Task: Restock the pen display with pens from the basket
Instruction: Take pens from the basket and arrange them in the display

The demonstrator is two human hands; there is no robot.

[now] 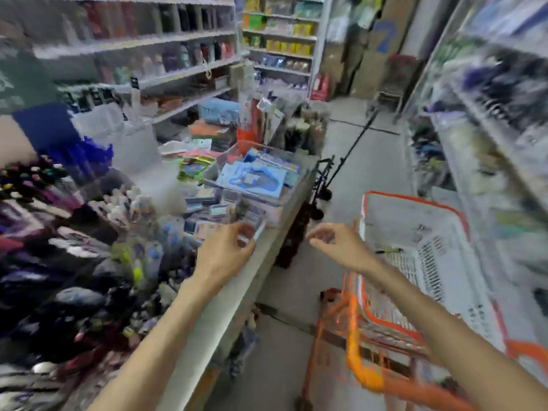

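Head view, heavy motion blur throughout. Left hand is extended over the front edge of the pen display, back of hand toward the camera, fingers curled and pinching a pale pen. The pen's long axis runs diagonally, upper end pointing up and right, lower end hidden in the fingers; which end is the tip cannot be told.

Right hand hangs in the air between the display counter and the basket, forearm coming in from lower right, wrist bent, fingers loosely curled toward the left hand, holding nothing.

The basket is white mesh with an orange rim, sitting on an orange cart to the person's right. One small dark pen-like item lies inside it, roughly horizontal; too blurred to confirm.

The display holds dense rows of pens, dark and coloured caps, filling the left side. Blue packets lie in a clear tray further along the counter.

A large blue "7" shows on a board at the aisle end. No other writing is legible.
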